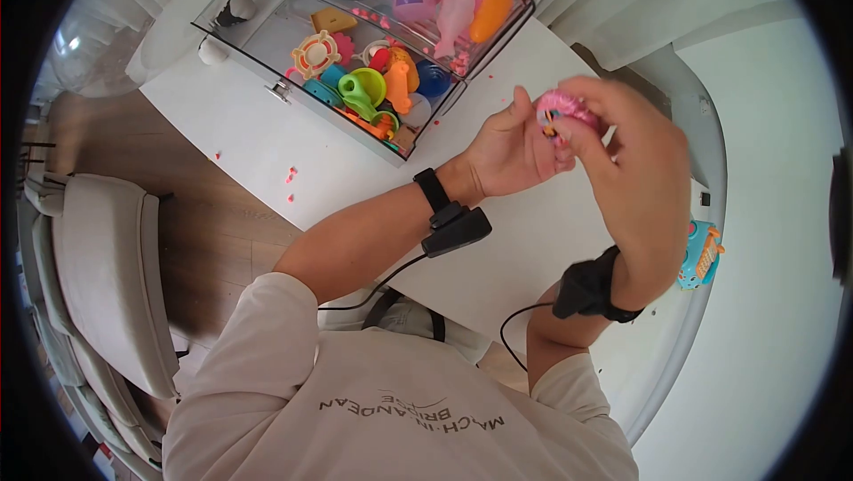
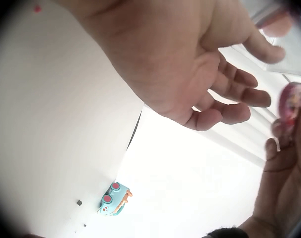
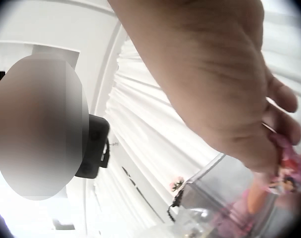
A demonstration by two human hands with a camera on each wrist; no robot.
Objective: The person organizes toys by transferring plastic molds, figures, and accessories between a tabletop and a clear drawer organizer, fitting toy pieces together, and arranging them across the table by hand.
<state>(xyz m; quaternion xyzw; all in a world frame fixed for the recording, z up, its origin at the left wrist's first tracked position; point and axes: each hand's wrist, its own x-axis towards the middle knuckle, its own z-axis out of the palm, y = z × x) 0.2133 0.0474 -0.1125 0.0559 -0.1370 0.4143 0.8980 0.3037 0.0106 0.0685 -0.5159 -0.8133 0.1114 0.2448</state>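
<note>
My right hand (image 1: 644, 148) pinches a small, round pink object (image 1: 579, 106) between thumb and fingers. A colourful picture covers the object's flat face, and its rim looks ridged; its exact kind is unclear. My left hand (image 1: 514, 151) is held out beside it over the table, palm up, thumb raised and fingers loosely bent. In the left wrist view, nothing is gripped by the left hand (image 2: 175, 59), and the pink object (image 2: 292, 105) stands a little apart from its fingertips. The right wrist view shows the object (image 3: 291, 166) partly behind the right fingers.
A clear drawer box (image 1: 404, 158) of colourful toys stands at the back of the white table (image 1: 240, 139), its lower drawer pulled out. Small pink bits (image 1: 290, 175) lie on the tabletop. At the right edge is a turquoise toy vehicle (image 1: 698, 257). Grey seats (image 1: 111, 277) line the left.
</note>
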